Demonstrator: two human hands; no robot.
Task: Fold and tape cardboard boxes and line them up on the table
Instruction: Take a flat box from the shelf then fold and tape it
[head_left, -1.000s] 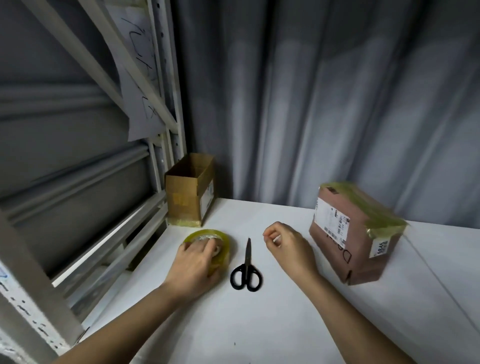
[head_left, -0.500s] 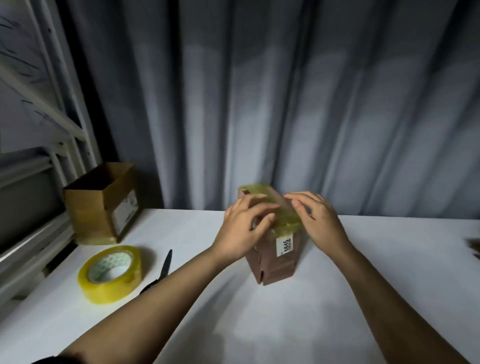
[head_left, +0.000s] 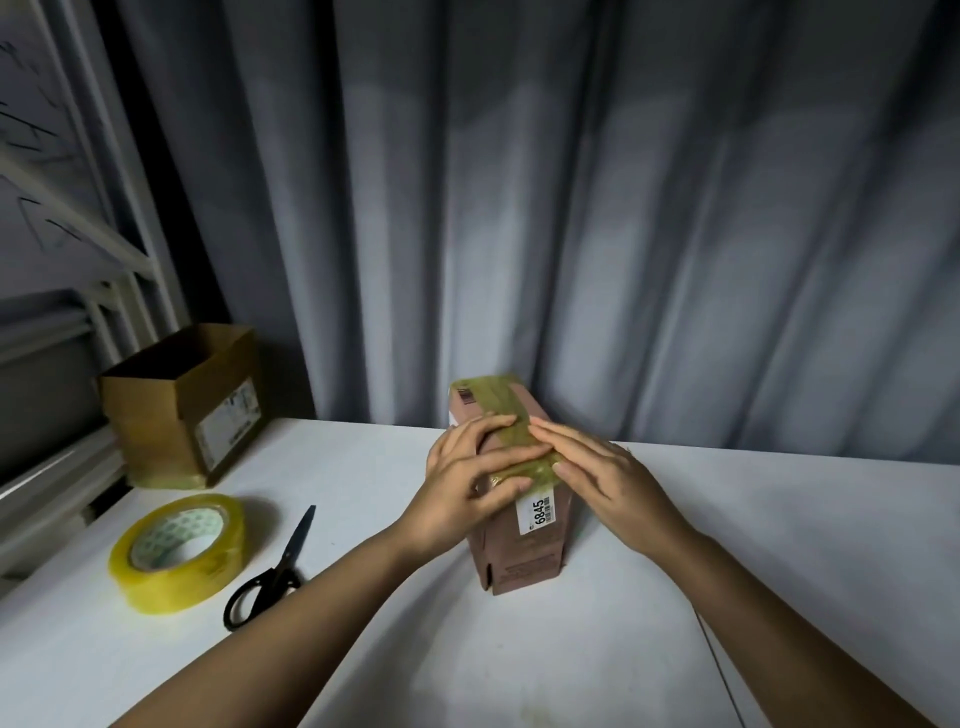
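At about nine o'clock, against the shelf frame, an open-topped cardboard box is seen upright on the white table, its flaps not closed and old tape along its base. Just toward seven o'clock from it a roll of yellowish tape is laid flat, and black scissors are lying closed just beside it, blades aimed toward twelve. At centre the sealed brown box is stood upright, a "6845" sticker on its near face and yellowish tape run along its top and folded over the near edge. The left hand is spread on the box's upper nine o'clock corner, fingers nearly straight, pressing the tape down; nothing is gripped. The right hand is laid flat from three o'clock, fingers extended over the same strip, likewise pressing and not clasped round anything. The step in hand is judged to be smoothing the seal on this box. Next, it is judged, the box should be slid into line on the table, square to the edge, then the open box taken up with tape and scissors. A grey curtain is hung behind.
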